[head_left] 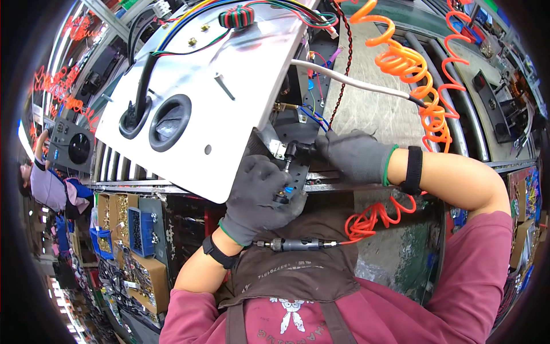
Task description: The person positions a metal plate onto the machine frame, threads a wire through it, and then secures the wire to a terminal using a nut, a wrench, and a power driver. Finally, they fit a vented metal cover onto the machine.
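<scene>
My right hand [356,156], in a grey glove, grips a black elbow-shaped tool [299,149] with a thin silver shaft angled down toward my left hand. My left hand [259,198], also gloved, is closed near the shaft's end, under the corner of a white metal panel [189,166]. A small dark part shows at its fingertips, too hidden to name. Both hands work at a dark opened housing [295,126] with a small metal bracket and coloured wires. The panel carries two black rubber grommets [170,122], a cable bundle and a red-green wound coil [236,17].
An inline air tool [298,245] lies across my lap, joined to a red coiled hose [366,225]. Orange coiled hoses [401,60] and a white cable [355,81] hang at the right. Bins of small parts [140,229] stand at left. Another person [48,186] is far left.
</scene>
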Motion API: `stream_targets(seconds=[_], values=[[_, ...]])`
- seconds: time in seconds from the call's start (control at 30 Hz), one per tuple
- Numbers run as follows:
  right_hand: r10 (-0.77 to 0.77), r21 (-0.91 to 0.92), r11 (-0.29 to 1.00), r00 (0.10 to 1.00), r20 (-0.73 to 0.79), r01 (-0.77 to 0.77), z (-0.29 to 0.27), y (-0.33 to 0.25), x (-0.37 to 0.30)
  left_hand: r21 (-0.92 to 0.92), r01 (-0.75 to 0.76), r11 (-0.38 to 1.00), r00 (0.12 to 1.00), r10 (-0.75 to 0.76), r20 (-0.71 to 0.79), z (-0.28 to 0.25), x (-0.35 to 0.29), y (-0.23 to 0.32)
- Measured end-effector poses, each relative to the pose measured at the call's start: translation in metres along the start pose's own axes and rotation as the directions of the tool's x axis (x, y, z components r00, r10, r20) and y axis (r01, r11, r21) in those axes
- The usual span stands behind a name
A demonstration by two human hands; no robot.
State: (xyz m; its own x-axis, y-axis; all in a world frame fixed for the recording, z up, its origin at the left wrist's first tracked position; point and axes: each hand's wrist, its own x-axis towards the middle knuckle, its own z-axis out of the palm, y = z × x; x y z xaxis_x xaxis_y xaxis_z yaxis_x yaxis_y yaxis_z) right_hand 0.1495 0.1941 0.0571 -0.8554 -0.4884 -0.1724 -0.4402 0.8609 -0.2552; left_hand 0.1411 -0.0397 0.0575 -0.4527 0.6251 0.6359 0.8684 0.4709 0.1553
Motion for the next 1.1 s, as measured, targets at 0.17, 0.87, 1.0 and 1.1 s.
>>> stream_targets(seconds=[0.17, 0.87, 1.0, 1.1], values=[[-0.005, -0.065, 0.998, 0.998, 0.056, 0.009, 0.000, 0.001, 0.003, -0.046, 0.067, 0.997, 0.998, -0.067, 0.010, -0.001, -0.001, 0.003], [0.037, -0.140, 0.990, 0.993, 0.116, -0.021, -0.011, -0.015, 0.003, -0.042, 0.154, 0.987, 0.987, -0.156, -0.045, -0.001, -0.015, -0.003], [0.111, -0.167, 0.983, 0.975, 0.195, -0.078, -0.017, -0.021, 0.004, -0.049, 0.165, 0.985, 0.985, -0.167, -0.033, -0.001, -0.017, -0.003], [0.140, -0.170, 0.979, 0.977, 0.161, -0.113, -0.022, -0.025, 0.004, -0.049, 0.140, 0.989, 0.987, -0.143, -0.071, -0.002, -0.017, -0.005]])
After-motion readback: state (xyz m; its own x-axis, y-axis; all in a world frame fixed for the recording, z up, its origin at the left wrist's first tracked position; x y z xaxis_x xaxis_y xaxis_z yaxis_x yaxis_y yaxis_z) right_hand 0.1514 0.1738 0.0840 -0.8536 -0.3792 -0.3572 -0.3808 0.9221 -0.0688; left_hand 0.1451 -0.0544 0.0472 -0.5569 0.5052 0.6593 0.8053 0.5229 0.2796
